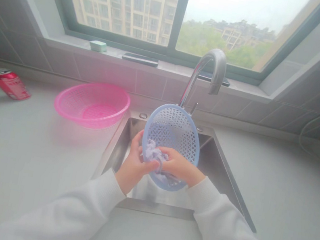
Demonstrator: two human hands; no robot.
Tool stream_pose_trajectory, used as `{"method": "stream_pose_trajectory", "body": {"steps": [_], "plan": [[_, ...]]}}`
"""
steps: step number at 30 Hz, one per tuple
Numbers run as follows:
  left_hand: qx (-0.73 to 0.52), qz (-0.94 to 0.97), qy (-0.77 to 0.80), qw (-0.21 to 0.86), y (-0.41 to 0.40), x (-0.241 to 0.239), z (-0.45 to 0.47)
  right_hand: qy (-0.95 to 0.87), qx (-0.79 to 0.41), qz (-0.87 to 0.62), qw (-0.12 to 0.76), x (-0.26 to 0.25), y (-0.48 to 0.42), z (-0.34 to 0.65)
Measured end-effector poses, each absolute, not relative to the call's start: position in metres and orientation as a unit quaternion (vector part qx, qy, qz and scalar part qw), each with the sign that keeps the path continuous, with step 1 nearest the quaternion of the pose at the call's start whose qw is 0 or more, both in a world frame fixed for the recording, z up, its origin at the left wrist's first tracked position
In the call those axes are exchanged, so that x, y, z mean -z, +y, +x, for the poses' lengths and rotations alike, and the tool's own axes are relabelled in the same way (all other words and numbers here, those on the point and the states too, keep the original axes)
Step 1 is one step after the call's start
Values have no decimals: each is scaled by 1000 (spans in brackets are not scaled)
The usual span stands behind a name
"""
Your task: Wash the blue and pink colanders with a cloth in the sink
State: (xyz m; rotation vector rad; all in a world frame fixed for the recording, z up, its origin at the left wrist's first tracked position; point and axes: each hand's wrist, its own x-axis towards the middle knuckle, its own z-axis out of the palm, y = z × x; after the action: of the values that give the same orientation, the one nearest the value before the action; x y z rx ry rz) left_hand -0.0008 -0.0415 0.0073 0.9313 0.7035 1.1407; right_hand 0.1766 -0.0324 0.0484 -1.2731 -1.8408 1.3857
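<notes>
My left hand (135,160) and my right hand (178,166) are held over a stainless steel sink (217,162). Between them stands a tilted blue perforated plastic basket (173,128). My left hand grips its lower left rim, with the thumb across the front. My right hand presses a crumpled pale lilac cloth (152,153) against the inside of the basket. Part of the cloth is hidden under my fingers.
A chrome gooseneck faucet (210,69) rises behind the basket. On the pale countertop (273,196) are a pink plastic basket (91,104) and a fallen red can (9,83). A green soap dish (98,46) and a dark flat tray (140,59) sit on the windowsill.
</notes>
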Motion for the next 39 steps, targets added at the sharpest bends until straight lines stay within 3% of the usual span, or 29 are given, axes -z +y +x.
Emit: {"method": "stream_pose_trajectory", "body": {"steps": [4, 7, 11, 14, 18, 21, 24, 28, 31, 37, 39], "plan": [[-459, 367, 356, 727, -41, -16, -1, -719, -437, -535, 76, -53, -32, 192], [-435, 378, 366, 731, -38, -18, -2, -734, -295, -611, -40, -48, -33, 200], [-415, 445, 353, 710, -37, -14, -2, -687, -108, -716, -68, -38, -30, 208], [-395, 527, 349, 667, -39, -13, -3, -627, -40, -778, 22, -32, -20, 213], [-348, 632, 329, 609, -44, -13, -5, -554, -50, -754, 348, -22, -5, 221], [-336, 670, 315, 582, -45, -14, -6, -488, -137, -651, 565, -16, -4, 218], [-339, 669, 312, 584, -44, -12, -5, -484, -282, -550, 619, -20, -16, 201], [-379, 593, 301, 644, -41, -8, -4, -579, -463, -454, 494, -34, -34, 174], [-436, 521, 295, 672, -36, -5, -5, -658, -501, -444, 345, -43, -35, 169], [-410, 504, 348, 676, -32, -14, -9, -744, -342, -574, 2, -36, -32, 186], [-383, 521, 353, 676, -35, -17, -8, -725, -257, -636, -61, -30, -33, 191]]}}
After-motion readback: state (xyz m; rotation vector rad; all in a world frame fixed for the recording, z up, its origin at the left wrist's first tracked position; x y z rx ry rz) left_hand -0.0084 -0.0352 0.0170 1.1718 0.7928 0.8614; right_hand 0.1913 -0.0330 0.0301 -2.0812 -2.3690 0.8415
